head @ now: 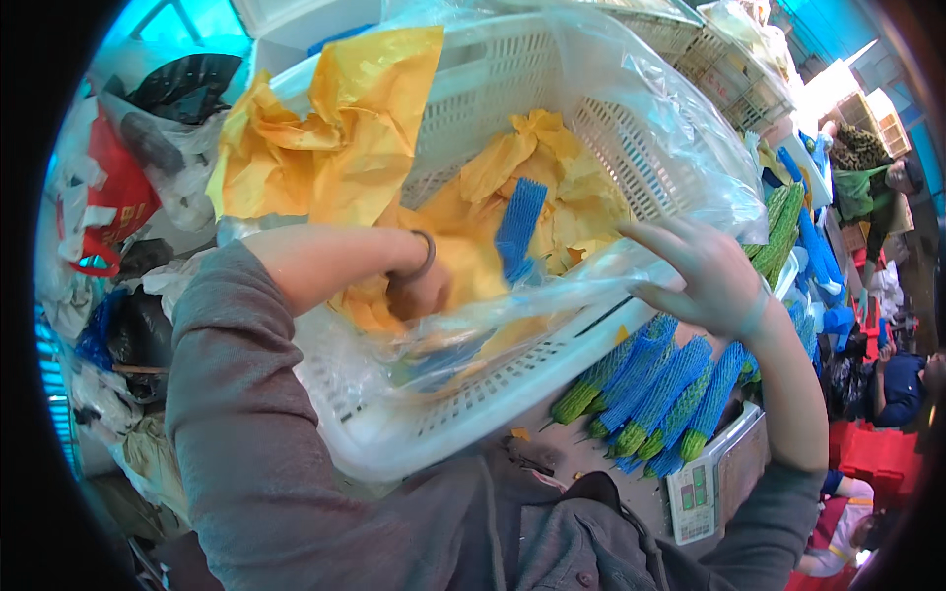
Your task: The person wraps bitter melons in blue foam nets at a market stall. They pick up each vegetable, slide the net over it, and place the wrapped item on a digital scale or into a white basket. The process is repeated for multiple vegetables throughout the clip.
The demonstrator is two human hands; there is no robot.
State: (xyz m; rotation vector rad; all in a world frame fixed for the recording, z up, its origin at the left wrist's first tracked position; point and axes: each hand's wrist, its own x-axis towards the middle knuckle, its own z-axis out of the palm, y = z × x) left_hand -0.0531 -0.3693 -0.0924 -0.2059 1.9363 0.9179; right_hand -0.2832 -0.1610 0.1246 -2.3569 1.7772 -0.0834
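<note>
A white slatted plastic crate [458,432] stands before me, lined with a clear plastic bag [665,125]. My left hand [421,292] reaches inside, against crumpled yellow paper [562,162]; blur and the paper hide its fingers. Beside it in the crate lies a blue foam net sleeve [521,221]. My right hand [695,277] is over the crate's right rim, thumb and fingers apart, near the edge of the liner. A large creased sheet of yellow paper [369,111] drapes over the left rim. Below my right hand lie several green bumpy gourds [632,436] in blue foam nets [676,373].
A digital scale [695,495] sits at lower right. Bare green gourds [780,229] lie beyond my right wrist. Plastic bags, one red [118,192], crowd the left side. Stacked crates [724,81] stand behind. Other people [898,388] are at the far right, near red crates [876,458].
</note>
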